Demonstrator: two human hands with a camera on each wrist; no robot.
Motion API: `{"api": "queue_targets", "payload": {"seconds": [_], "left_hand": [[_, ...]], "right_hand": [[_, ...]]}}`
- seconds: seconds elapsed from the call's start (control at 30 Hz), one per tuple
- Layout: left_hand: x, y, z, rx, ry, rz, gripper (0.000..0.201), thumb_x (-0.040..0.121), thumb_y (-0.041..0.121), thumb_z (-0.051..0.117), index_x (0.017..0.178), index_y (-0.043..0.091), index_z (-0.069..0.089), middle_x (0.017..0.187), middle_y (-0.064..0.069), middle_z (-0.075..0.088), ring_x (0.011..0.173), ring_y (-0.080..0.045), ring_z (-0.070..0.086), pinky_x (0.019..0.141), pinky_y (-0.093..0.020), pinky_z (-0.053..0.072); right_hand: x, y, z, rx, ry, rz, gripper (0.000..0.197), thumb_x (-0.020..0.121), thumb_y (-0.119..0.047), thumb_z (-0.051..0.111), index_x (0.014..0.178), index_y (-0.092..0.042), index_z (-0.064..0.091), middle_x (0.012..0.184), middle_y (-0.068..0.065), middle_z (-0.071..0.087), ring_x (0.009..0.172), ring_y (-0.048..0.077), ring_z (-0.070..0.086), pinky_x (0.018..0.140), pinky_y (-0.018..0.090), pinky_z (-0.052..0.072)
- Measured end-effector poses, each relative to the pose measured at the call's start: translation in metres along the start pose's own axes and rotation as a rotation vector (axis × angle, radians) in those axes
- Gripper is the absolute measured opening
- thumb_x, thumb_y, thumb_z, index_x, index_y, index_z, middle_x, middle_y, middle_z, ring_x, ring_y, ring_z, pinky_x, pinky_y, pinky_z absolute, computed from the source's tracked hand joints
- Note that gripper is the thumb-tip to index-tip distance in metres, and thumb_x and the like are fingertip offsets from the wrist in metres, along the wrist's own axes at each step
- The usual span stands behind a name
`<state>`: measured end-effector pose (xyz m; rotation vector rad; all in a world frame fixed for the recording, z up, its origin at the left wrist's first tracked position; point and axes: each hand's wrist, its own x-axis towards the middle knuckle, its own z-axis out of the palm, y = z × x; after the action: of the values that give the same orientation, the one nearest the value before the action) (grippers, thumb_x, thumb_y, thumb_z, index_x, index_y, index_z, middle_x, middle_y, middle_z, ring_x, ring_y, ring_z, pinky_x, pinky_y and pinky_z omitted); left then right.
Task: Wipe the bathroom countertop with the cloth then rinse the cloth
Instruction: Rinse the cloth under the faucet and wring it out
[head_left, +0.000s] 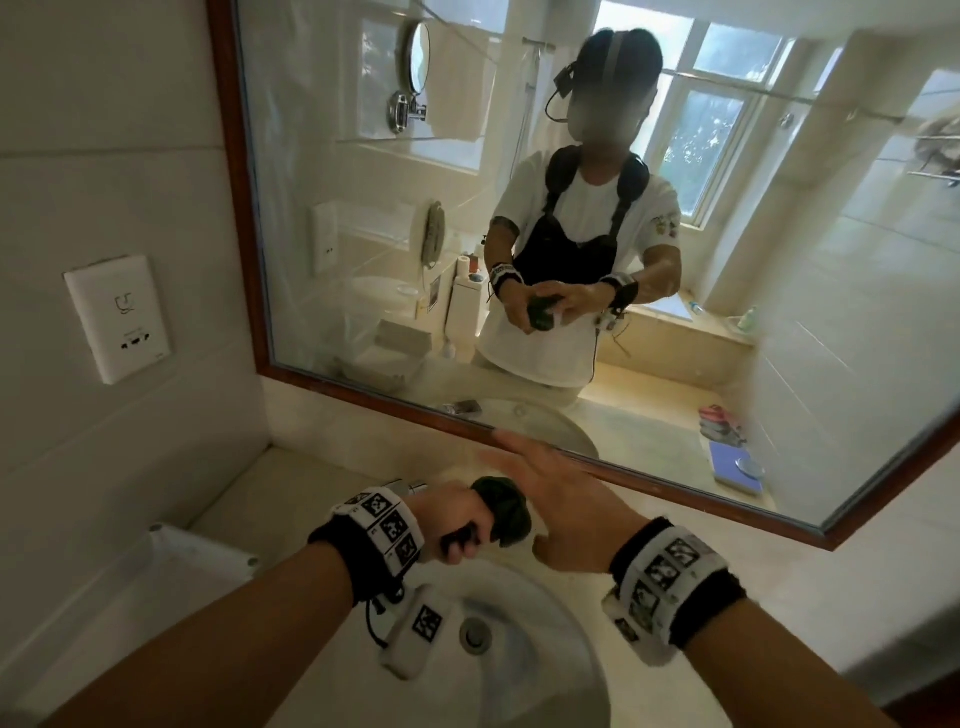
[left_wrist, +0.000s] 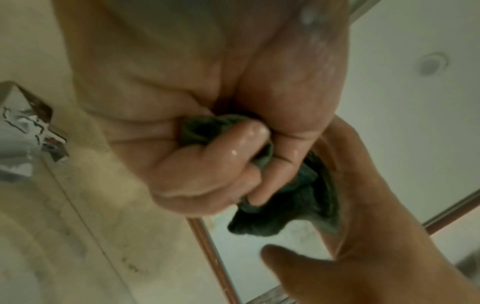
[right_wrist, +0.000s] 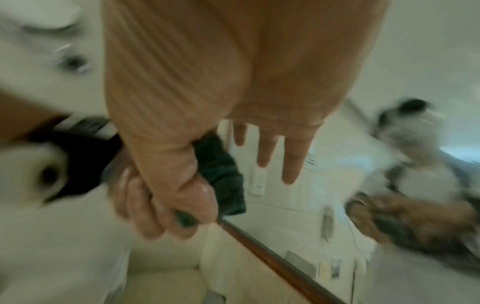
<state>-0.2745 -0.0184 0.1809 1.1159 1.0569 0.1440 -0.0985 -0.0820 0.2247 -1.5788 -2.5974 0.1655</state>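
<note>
Here the left hand (head_left: 457, 525) holds the dark green cloth (head_left: 503, 512) above the white sink (head_left: 545, 613), its wet fingers (left_wrist: 228, 148) curled tight round the bunched fabric, so that one wad sticks out past the knuckles toward the mirror (head_left: 519, 208). The right hand (head_left: 561, 509) lies just beside the cloth with its fingers (right_wrist: 291, 156) straight and spread, pointing at the mirror's brown wooden frame; its palm seems to touch the free end of the cloth, though the blur in the right wrist view makes that contact hard to settle. The cloth hangs clear of the basin, over the far rim of the sink and near the chrome tap (left_wrist: 31, 127), which stands on the pale stone tabletop (head_left: 701, 525) just left of the left hand. Down in the basin the round metal drain (head_left: 474, 635) sits below the left wrist. Both wrists wear black bands with patterned white tags. On the tiled wall to the left of the mirror hangs a white socket plate (head_left: 118, 318). The mirror gives back the person with both hands at the cloth, a window behind.
</note>
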Motion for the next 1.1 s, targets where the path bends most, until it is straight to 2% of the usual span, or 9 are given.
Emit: {"api": "queue_targets", "payload": {"seconds": [0.07,0.13,0.27,0.33,0.4,0.5,0.73,0.87,1.1], "left_hand": [[-0.008,0.004,0.007,0.012,-0.069,0.006,0.009,0.086,-0.004,0.047,0.093,0.002,0.048,0.066,-0.008,0.049,0.050,-0.014,0.049,0.040,-0.019,0.036],[-0.014,0.006,0.014,0.053,-0.107,0.015,0.012,0.088,-0.004,0.048,0.099,-0.001,0.053,0.074,-0.011,0.056,0.058,-0.016,0.059,0.047,-0.022,0.047],[-0.019,0.008,0.021,0.091,-0.231,0.068,0.018,0.089,-0.003,0.059,0.107,-0.001,0.060,0.097,-0.014,0.063,0.081,-0.018,0.071,0.060,-0.024,0.056],[-0.020,0.008,0.026,0.159,-0.273,0.085,0.006,0.088,0.000,0.064,0.089,0.006,0.064,0.082,-0.007,0.063,0.069,-0.013,0.067,0.052,-0.018,0.047],[-0.010,0.008,0.030,0.262,-0.238,0.067,0.027,0.086,0.003,0.067,0.064,0.016,0.057,0.060,-0.001,0.053,0.049,-0.010,0.047,0.044,-0.017,0.031],[0.014,0.005,0.039,0.387,-0.100,0.043,0.044,0.077,0.008,0.075,0.049,0.021,0.044,0.054,-0.002,0.039,0.046,-0.014,0.031,0.046,-0.025,0.025],[0.059,-0.014,0.071,0.741,0.108,0.022,0.030,0.081,0.015,0.074,0.060,0.015,0.052,0.057,-0.002,0.047,0.049,-0.016,0.042,0.049,-0.024,0.037],[0.082,-0.031,0.077,1.143,0.126,0.081,0.011,0.085,0.025,0.067,0.081,0.014,0.065,0.077,-0.002,0.059,0.082,-0.025,0.060,0.079,-0.035,0.050],[0.109,-0.062,0.083,1.537,0.138,0.148,0.040,0.101,0.023,0.041,0.061,0.020,0.036,0.061,0.000,0.036,0.056,-0.017,0.031,0.069,-0.031,0.035]], "right_hand": [[0.005,-0.004,0.008,-0.203,-0.019,-0.126,0.098,0.076,-0.006,0.068,0.152,-0.032,0.011,0.155,-0.004,0.019,0.130,0.018,0.039,0.094,0.032,0.050],[0.010,-0.005,0.015,-0.275,0.035,-0.172,0.077,0.082,-0.010,0.064,0.148,-0.022,0.025,0.135,0.003,0.040,0.109,0.023,0.052,0.077,0.037,0.055],[0.011,-0.003,0.021,-0.325,0.103,-0.192,0.033,0.089,-0.021,0.060,0.120,-0.014,0.054,0.099,0.006,0.052,0.079,0.024,0.056,0.058,0.031,0.046],[0.007,0.000,0.028,-0.362,0.089,-0.210,0.027,0.085,-0.026,0.064,0.108,-0.013,0.060,0.088,0.006,0.057,0.067,0.023,0.059,0.051,0.030,0.042],[0.005,0.004,0.033,-0.428,0.075,-0.189,0.027,0.082,-0.031,0.068,0.101,-0.012,0.061,0.079,0.005,0.059,0.057,0.024,0.060,0.046,0.027,0.035],[0.001,0.009,0.041,-0.431,0.011,-0.084,0.031,0.092,-0.032,0.057,0.112,-0.008,0.055,0.094,0.011,0.061,0.072,0.032,0.063,0.054,0.032,0.035],[-0.010,0.025,0.068,-0.261,-0.160,0.111,0.022,0.094,-0.026,0.052,0.109,-0.012,0.058,0.099,0.009,0.066,0.088,0.031,0.064,0.067,0.033,0.044],[-0.005,0.030,0.087,-0.198,-0.310,0.239,0.015,0.089,-0.025,0.062,0.100,-0.016,0.066,0.089,0.005,0.066,0.082,0.026,0.065,0.069,0.033,0.051],[-0.001,0.038,0.120,-0.216,-0.420,0.312,0.014,0.084,-0.028,0.062,0.074,-0.018,0.063,0.069,0.002,0.058,0.062,0.020,0.058,0.062,0.032,0.051]]}}
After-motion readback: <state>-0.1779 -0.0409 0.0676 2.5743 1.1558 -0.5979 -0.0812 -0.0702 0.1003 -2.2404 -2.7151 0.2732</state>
